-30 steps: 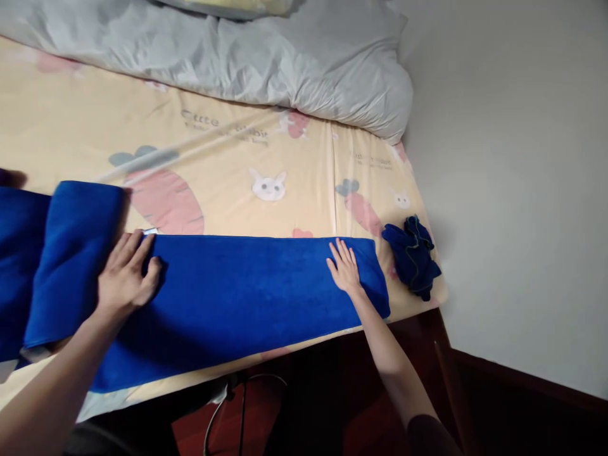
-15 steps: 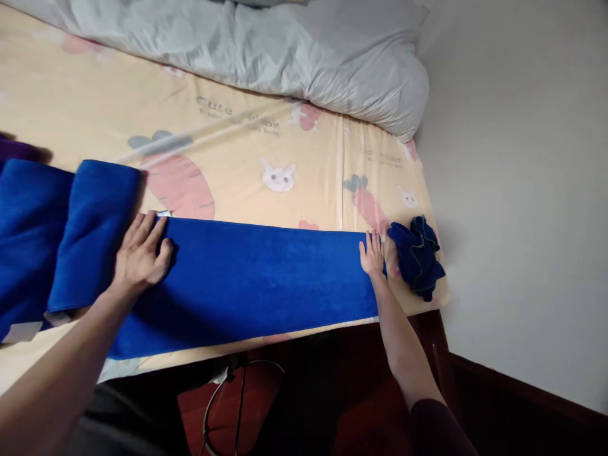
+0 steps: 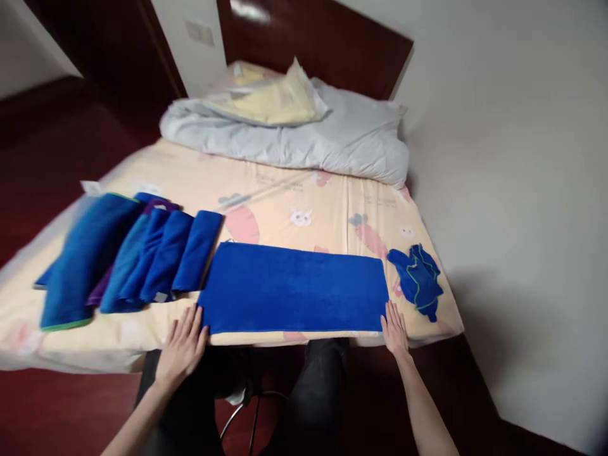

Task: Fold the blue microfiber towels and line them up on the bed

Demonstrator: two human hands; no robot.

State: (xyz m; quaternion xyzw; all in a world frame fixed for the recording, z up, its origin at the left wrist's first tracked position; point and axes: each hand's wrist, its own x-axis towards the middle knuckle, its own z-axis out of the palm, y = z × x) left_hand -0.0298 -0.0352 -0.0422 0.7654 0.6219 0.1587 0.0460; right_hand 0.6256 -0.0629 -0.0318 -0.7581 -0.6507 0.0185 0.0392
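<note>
A blue towel lies flat as a long strip along the near edge of the bed. At its near left corner my left hand rests with fingers stretched out, touching the towel's edge. My right hand lies flat, fingers extended, against the towel's right end. Just left of the strip is a folded blue towel, beside a row of several more folded or rolled blue and purple towels. A crumpled blue cloth with green edging sits to the right of my right hand.
The bed sheet is pale yellow with carrot and rabbit prints. Across the far end lie a grey quilt and a yellow pillow. A white wall stands close on the right. Cables hang below the bed's near edge.
My view has lifted and pulled back, showing more of the bed. Both hands have moved toward the near side, down the towel's ends.
</note>
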